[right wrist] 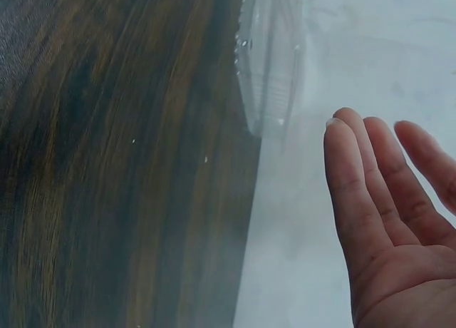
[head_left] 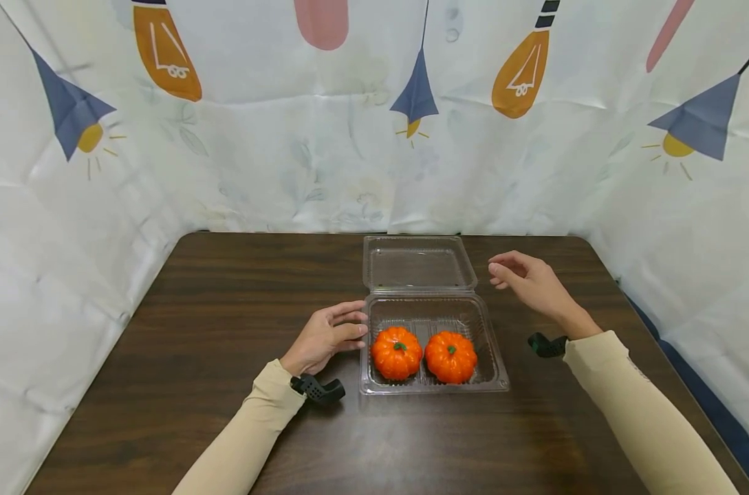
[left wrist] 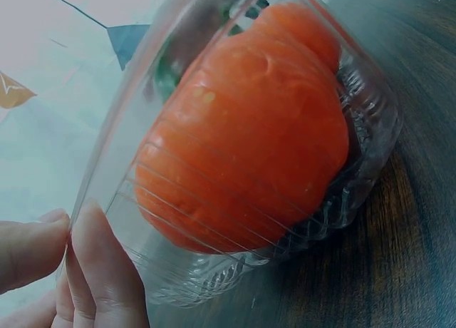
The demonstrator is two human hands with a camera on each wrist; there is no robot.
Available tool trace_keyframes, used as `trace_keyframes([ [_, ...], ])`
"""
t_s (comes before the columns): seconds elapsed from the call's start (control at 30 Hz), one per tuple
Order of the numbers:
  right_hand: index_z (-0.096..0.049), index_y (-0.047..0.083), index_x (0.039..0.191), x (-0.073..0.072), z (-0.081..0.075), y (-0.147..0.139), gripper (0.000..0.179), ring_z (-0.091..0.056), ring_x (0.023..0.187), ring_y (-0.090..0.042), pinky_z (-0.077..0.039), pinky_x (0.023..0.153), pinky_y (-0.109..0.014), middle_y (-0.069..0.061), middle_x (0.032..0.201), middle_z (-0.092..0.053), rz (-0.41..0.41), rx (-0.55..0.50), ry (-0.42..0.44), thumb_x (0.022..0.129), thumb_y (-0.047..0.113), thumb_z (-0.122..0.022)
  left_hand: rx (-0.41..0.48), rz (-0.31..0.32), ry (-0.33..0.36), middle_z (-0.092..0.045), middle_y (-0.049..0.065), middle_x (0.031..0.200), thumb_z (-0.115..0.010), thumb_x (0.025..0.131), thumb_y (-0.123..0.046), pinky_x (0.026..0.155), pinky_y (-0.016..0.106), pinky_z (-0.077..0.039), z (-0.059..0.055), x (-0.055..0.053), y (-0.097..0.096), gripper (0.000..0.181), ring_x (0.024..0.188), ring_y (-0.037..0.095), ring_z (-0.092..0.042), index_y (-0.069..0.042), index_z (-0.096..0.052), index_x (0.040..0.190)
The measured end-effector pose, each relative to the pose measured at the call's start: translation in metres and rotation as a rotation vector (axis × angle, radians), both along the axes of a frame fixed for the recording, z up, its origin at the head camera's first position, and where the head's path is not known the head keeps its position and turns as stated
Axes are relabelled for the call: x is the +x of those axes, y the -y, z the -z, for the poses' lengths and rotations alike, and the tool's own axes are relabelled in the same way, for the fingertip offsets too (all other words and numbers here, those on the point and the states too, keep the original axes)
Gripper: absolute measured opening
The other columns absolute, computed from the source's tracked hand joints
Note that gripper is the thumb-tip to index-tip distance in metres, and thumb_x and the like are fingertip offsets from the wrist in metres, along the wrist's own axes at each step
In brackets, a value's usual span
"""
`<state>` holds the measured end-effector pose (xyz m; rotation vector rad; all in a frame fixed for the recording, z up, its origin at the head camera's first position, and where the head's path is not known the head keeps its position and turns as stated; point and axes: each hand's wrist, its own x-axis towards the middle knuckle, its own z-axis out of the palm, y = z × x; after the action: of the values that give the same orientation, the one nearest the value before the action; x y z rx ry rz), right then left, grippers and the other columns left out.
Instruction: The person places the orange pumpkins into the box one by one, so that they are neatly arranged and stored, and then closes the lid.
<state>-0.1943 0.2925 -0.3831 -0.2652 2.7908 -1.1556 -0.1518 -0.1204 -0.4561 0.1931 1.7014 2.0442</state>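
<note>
A clear plastic clamshell container stands on the table, its lid folded back flat behind it. Two orange toy pumpkins with green stems sit side by side inside. At the container's left side is my left hand; in the left wrist view its thumb and fingers pinch the rim, close to the left pumpkin. My right hand hovers to the right of the lid, holding nothing. Its fingers are loosely extended in the right wrist view, apart from the plastic.
The dark wood-grain table reaches back to a white printed curtain, which also hangs along both sides. Each wrist carries a black camera mount over a beige sleeve.
</note>
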Motion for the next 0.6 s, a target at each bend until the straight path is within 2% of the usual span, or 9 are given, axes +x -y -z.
trace_keyframes([
  [0.33, -0.055, 0.013, 0.143, -0.020, 0.014, -0.004, 0.062, -0.071, 0.109, -0.022, -0.055, 0.106, -0.055, -0.019, 0.134, -0.067, 0.055, -0.081, 0.060, 0.103, 0.060, -0.049, -0.001, 0.002, -0.002, -0.059, 0.007, 0.123, -0.064, 0.097, -0.004, 0.081, 0.026, -0.065, -0.001, 0.000, 0.001, 0.061, 0.092, 0.008, -0.070, 0.004, -0.042, 0.153],
  [0.5, -0.050, 0.006, 0.147, -0.029, 0.020, -0.006, 0.067, -0.068, 0.118, -0.034, -0.057, 0.105, -0.047, -0.025, 0.140, -0.060, 0.055, -0.160, 0.098, 0.104, 0.058, -0.048, 0.007, -0.005, 0.006, -0.060, 0.006, 0.120, -0.064, 0.097, -0.003, 0.080, 0.025, -0.065, -0.002, 0.000, -0.001, 0.060, 0.091, 0.009, -0.069, 0.006, -0.043, 0.152],
  [0.6, -0.048, 0.003, 0.149, -0.035, 0.024, -0.006, 0.069, -0.067, 0.120, -0.033, -0.059, 0.103, -0.039, -0.027, 0.142, -0.056, 0.062, -0.224, 0.124, 0.105, 0.056, -0.049, 0.014, -0.008, 0.017, -0.060, 0.006, 0.120, -0.065, 0.096, -0.002, 0.080, 0.025, -0.065, -0.001, 0.000, -0.001, 0.059, 0.091, 0.009, -0.069, 0.007, -0.044, 0.151],
])
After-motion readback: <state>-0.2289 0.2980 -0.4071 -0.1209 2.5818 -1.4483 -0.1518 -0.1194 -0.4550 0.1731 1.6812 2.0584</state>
